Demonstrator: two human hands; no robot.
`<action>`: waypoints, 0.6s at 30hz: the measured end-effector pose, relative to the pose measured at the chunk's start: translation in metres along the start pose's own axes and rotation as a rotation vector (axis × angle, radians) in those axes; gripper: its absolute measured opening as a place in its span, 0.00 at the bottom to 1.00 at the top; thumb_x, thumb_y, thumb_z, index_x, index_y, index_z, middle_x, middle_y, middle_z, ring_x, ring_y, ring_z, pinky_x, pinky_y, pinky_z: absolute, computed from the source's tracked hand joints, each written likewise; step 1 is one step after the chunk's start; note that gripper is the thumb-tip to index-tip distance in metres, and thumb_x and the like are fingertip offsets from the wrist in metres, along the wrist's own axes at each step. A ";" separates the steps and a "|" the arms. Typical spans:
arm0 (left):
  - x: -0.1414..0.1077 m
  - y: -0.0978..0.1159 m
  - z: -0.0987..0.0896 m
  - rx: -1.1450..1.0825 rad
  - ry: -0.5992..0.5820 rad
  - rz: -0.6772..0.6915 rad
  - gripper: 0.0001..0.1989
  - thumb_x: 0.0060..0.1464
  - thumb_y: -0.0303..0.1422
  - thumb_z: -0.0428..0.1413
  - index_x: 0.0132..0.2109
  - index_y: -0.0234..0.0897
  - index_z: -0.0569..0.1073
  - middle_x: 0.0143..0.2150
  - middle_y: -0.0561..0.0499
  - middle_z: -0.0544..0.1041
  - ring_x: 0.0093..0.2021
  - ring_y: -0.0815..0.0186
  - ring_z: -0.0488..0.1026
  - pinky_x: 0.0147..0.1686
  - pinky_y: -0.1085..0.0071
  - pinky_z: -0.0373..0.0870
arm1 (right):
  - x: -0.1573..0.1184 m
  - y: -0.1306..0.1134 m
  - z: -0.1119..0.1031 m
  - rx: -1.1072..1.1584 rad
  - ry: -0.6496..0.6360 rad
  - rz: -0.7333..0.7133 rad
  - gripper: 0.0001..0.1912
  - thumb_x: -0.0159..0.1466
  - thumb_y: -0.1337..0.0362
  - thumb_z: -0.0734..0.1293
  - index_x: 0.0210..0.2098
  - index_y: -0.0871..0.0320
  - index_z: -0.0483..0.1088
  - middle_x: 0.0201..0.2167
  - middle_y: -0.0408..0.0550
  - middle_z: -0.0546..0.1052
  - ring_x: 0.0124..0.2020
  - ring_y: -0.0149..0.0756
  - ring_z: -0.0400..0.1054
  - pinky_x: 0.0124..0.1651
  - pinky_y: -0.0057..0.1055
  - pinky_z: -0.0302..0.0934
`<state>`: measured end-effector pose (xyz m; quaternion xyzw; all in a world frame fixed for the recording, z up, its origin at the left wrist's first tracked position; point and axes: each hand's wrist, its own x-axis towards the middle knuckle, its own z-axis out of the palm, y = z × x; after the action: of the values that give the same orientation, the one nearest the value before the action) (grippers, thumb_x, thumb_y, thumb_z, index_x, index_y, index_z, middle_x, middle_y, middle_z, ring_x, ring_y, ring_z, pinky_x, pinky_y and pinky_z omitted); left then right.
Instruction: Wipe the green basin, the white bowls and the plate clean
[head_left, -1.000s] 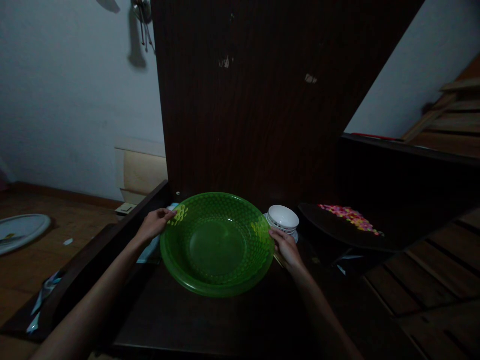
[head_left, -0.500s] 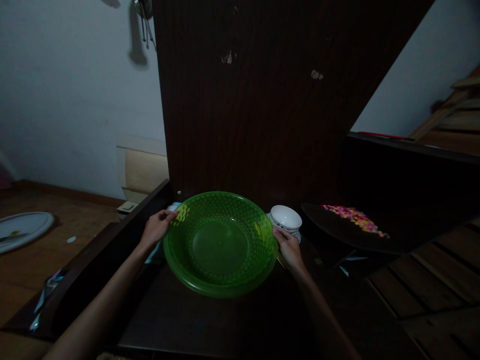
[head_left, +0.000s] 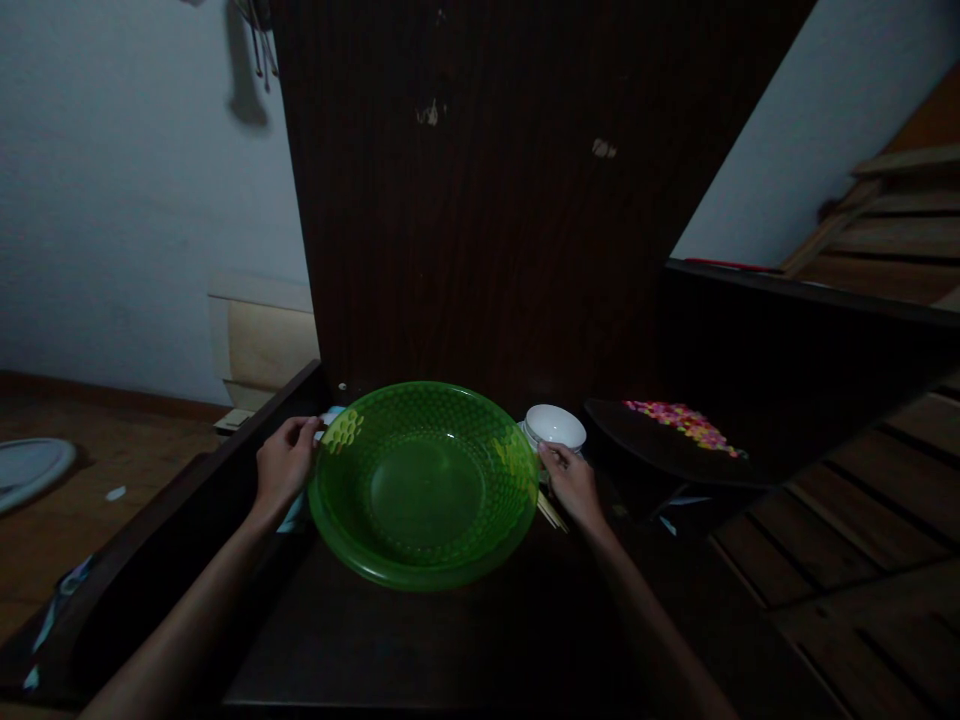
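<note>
A green plastic basin (head_left: 427, 490) with yellow patches near its rim sits on a dark wooden surface (head_left: 420, 650). My left hand (head_left: 289, 460) is at the basin's left rim, its loosely bent fingers just outside the edge. On the opposite side, my right hand (head_left: 571, 485) has its fingertips beside the right rim, parted and not wrapped round it. The basin's inside shows no contents. Behind my right hand stand stacked white bowls (head_left: 555, 428), and chopsticks (head_left: 553, 510) lie below it, partly hidden by the basin.
An upright dark panel (head_left: 480, 250) rises behind the basin. A low dark ledge (head_left: 202, 510) runs along the left. To the right is a dark curved shelf (head_left: 622, 430) with pink and yellow decoration (head_left: 686, 425). A pale blue item (head_left: 292, 515) lies partly behind my left hand.
Both hands have shifted outward from the basin's rim, and the thumbs no longer lie over it. The whole view has moved slightly, so the scene appears further left.
</note>
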<state>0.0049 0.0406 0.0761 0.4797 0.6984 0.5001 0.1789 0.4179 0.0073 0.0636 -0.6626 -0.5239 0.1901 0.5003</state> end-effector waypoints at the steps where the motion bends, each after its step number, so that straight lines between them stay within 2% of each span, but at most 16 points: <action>1: -0.002 0.000 -0.001 -0.006 -0.001 0.010 0.20 0.52 0.47 0.50 0.40 0.39 0.79 0.34 0.48 0.82 0.40 0.54 0.78 0.43 0.63 0.71 | 0.004 -0.001 -0.007 -0.041 0.026 -0.004 0.28 0.56 0.41 0.64 0.37 0.59 0.77 0.26 0.49 0.77 0.29 0.41 0.71 0.33 0.34 0.63; 5: -0.011 -0.003 -0.005 -0.029 -0.015 0.036 0.20 0.51 0.47 0.52 0.41 0.40 0.79 0.40 0.47 0.83 0.45 0.53 0.78 0.48 0.62 0.71 | 0.030 0.003 -0.035 -0.201 0.129 0.052 0.25 0.59 0.47 0.63 0.45 0.60 0.73 0.26 0.48 0.77 0.33 0.44 0.73 0.41 0.37 0.64; 8: -0.017 -0.007 -0.006 -0.046 -0.035 0.036 0.19 0.49 0.46 0.53 0.41 0.40 0.79 0.43 0.46 0.83 0.47 0.52 0.78 0.50 0.60 0.72 | 0.053 0.013 -0.048 -0.307 0.155 0.140 0.24 0.60 0.53 0.64 0.50 0.62 0.70 0.29 0.50 0.78 0.36 0.45 0.74 0.43 0.37 0.65; 14: -0.024 -0.011 -0.011 -0.085 -0.120 0.065 0.20 0.47 0.46 0.56 0.44 0.41 0.78 0.50 0.46 0.82 0.53 0.51 0.77 0.55 0.57 0.70 | 0.083 0.028 -0.048 -0.459 0.007 0.283 0.23 0.61 0.57 0.66 0.51 0.65 0.71 0.30 0.52 0.80 0.23 0.38 0.72 0.27 0.30 0.64; 18: -0.028 -0.014 -0.015 -0.169 -0.146 0.103 0.24 0.49 0.48 0.55 0.49 0.40 0.74 0.54 0.43 0.80 0.56 0.52 0.75 0.57 0.57 0.69 | 0.090 0.027 -0.045 -0.565 -0.073 0.290 0.16 0.62 0.64 0.64 0.46 0.65 0.75 0.28 0.52 0.80 0.23 0.36 0.73 0.27 0.27 0.63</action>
<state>0.0004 0.0085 0.0638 0.5332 0.6134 0.5294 0.2432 0.5007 0.0673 0.0843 -0.8359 -0.4737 0.1300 0.2450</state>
